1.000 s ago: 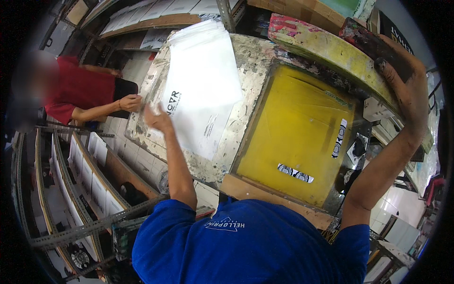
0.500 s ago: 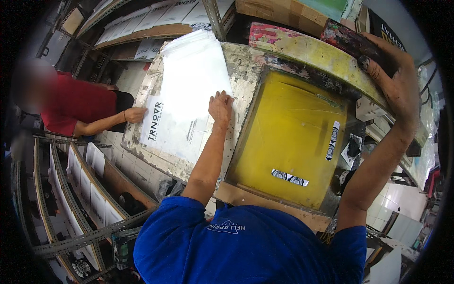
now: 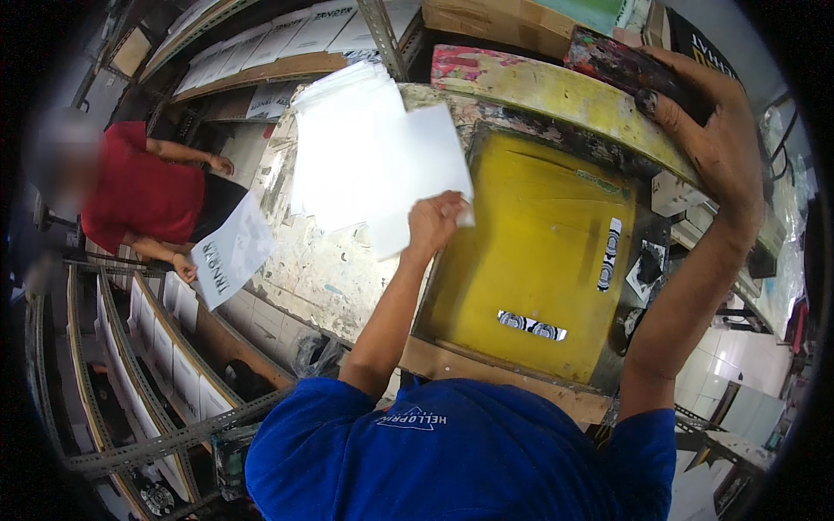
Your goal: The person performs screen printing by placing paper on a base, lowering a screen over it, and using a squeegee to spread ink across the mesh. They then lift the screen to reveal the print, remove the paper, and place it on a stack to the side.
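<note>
A: Your left hand has its fingers together, clamped on a blank sheet near its right edge. Why there?

B: Probably to spare its face your palm. The sheet overlaps the white stack on the table, by the right edge, beside the yellow panel.

A: And your right hand?

B: Thumb apart, around the dark stained block at the painted rail, seemingly steadying it. How tightly your fingers close, I cannot tell.

A: The printed sheet?

B: A co-worker's hand has its border, beyond the table's left edge, perhaps for a clear grip.
</note>
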`<state>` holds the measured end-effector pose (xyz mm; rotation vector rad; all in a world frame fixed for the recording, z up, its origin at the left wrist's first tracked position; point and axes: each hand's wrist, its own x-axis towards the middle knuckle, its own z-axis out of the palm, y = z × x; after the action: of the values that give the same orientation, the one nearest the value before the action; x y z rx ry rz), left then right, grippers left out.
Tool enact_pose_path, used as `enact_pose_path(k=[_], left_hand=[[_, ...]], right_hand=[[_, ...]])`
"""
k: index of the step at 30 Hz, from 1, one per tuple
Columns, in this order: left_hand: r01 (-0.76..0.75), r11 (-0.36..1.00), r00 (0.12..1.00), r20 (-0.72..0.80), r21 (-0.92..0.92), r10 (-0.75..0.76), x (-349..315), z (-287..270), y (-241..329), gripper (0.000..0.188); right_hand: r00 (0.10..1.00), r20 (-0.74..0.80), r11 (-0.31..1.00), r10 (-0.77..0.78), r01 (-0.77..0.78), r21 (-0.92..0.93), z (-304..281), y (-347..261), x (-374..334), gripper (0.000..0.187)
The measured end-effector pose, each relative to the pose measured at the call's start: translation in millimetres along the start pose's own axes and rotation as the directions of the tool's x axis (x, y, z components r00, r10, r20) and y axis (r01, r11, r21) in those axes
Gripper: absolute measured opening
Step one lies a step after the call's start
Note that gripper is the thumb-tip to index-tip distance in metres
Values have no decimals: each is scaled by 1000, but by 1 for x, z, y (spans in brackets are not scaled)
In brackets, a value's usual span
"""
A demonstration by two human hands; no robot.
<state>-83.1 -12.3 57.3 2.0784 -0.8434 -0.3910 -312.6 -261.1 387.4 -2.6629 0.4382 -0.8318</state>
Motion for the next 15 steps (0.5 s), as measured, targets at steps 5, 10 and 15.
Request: enact_pose_path(k=[5,10,15], left_hand=[[-350,852,925,285,390,250,-46,36,-8,55],[-607,742,776,413,286,476,-44,108,3,65],[-711,675,630,603,195,489,-35,157,38,68]], right_hand=[[995,94,999,-16,13,30,-6,-10,-2,48],[976,190,989,106,-122,79,-23,-41,11,43],[1000,-18,995,-4,2,-98,-6,-46,3,43]])
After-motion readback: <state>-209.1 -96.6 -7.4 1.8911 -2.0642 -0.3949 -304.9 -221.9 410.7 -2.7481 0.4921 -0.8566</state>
